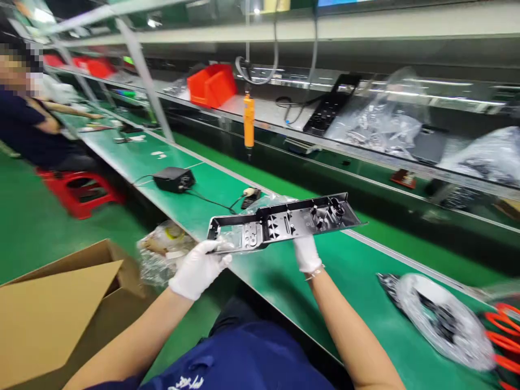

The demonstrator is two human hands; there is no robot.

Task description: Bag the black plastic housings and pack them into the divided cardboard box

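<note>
Both gloved hands, left (197, 269) and right (306, 253), grip a long black plastic panel (284, 221) above the green counter (284, 281). An orange screwdriver (248, 120) hangs over it; a cardboard box (57, 309) sits on the green floor.

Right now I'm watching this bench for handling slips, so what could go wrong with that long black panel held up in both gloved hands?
The black plastic panel is held in the air: the left hand pinches one end, the right hand supports it from below, and the far end juts out free. It could tip or slip. A swing might also strike the hanging orange screwdriver.
</note>
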